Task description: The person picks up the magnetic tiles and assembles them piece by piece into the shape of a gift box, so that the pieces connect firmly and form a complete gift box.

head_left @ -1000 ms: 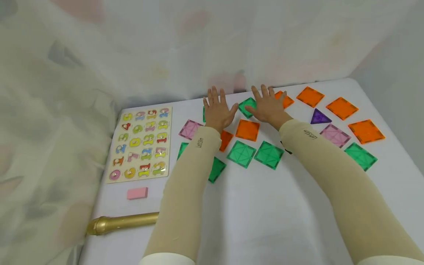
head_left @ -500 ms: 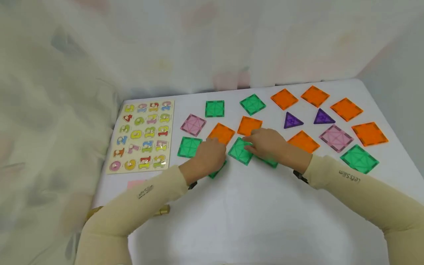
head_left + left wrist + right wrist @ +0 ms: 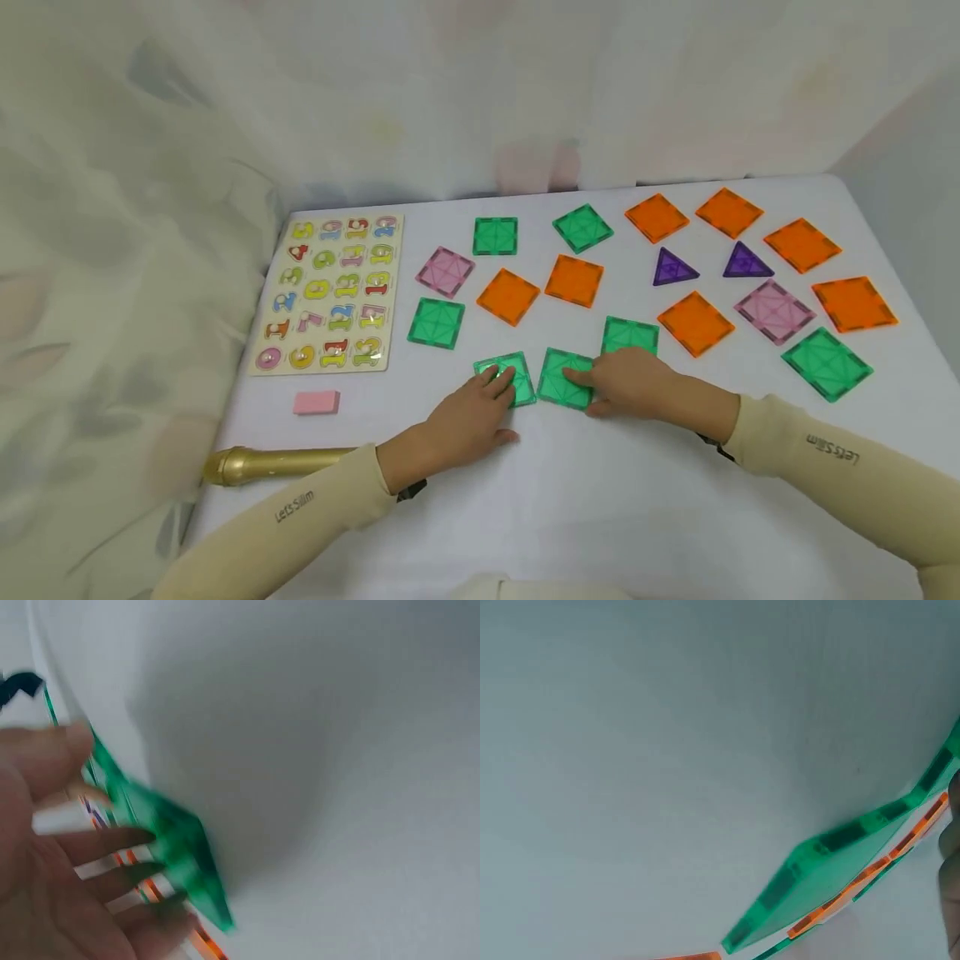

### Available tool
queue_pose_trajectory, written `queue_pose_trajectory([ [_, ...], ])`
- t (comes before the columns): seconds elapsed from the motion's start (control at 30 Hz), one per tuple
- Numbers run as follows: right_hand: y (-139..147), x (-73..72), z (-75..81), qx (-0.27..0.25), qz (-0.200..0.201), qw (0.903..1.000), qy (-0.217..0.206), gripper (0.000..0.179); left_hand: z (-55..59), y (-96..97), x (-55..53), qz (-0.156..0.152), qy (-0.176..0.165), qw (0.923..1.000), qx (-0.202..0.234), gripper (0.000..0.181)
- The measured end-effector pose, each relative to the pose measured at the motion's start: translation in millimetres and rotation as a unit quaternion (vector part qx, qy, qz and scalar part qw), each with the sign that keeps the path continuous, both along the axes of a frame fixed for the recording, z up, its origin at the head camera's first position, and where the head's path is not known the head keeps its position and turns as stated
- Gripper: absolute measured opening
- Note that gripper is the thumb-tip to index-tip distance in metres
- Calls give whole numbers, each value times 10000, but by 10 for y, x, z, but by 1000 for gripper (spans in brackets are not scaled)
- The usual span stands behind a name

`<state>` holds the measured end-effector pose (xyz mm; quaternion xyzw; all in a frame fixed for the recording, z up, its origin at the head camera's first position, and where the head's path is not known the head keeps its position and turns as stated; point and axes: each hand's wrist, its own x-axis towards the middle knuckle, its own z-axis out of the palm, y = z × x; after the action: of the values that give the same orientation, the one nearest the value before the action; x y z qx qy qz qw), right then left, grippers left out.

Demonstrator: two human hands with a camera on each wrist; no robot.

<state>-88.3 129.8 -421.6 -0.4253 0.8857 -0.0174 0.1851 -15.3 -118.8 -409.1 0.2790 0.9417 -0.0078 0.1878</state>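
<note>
Two translucent green square tiles lie side by side near the middle of the white table. On the left tile (image 3: 524, 383) rest the spread fingertips of my left hand (image 3: 468, 421). My right hand (image 3: 633, 385) has its index finger laid on the right tile (image 3: 552, 379), thumb by its front edge. A third green tile (image 3: 630, 332) is partly hidden behind the right hand. In the left wrist view, loosely extended fingers overlap a blurred green tile (image 3: 187, 836). The right wrist view shows a green tile's (image 3: 832, 862) dark-marked edge, with fingers at the right border.
Orange tiles (image 3: 507, 297), purple triangles (image 3: 673, 268), pink tiles (image 3: 446, 272) and more green tiles (image 3: 437, 322) lie scattered behind and to the right. At left are a number puzzle board (image 3: 393, 292), a pink block (image 3: 316, 402) and a gold microphone (image 3: 258, 463).
From the far table edge both hands have come back toward the front. The middle green tile has slid forward beside the left one, which has turned; the third now lies behind the right hand.
</note>
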Motion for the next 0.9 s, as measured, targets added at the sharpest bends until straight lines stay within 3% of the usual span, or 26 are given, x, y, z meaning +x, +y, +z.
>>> queue_pose_trajectory([
  [0.13, 26, 75, 31, -77, 177, 9998, -70, 56, 0, 55, -56, -431, 88, 9989, 129, 61],
  [0.27, 19, 107, 30, -227, 207, 9995, 30, 55, -3, 143, -53, -455, 360, 9983, 25, 56],
  [0.37, 104, 60, 39, -382, -119, 9983, 435, 53, 23, 192, -21, -344, 475, 9981, -171, 55],
  [0.47, 252, -18, 43, -399, -621, 9919, 1038, 51, 30, 208, 45, -396, 574, 9964, -483, 55],
  [0.57, 396, -53, 22, -250, -923, 9867, 1314, 56, 13, 201, 119, -492, 618, 9947, -658, 58],
  [0.73, 495, -19, 0, -133, -1054, 9868, 1218, 64, -15, 157, 160, -246, 668, 9960, -549, 60],
  [0.9, 518, 117, 89, 77, -777, 9928, 905, 61, -31, 128, 151, -117, 570, 9977, -341, 64],
])
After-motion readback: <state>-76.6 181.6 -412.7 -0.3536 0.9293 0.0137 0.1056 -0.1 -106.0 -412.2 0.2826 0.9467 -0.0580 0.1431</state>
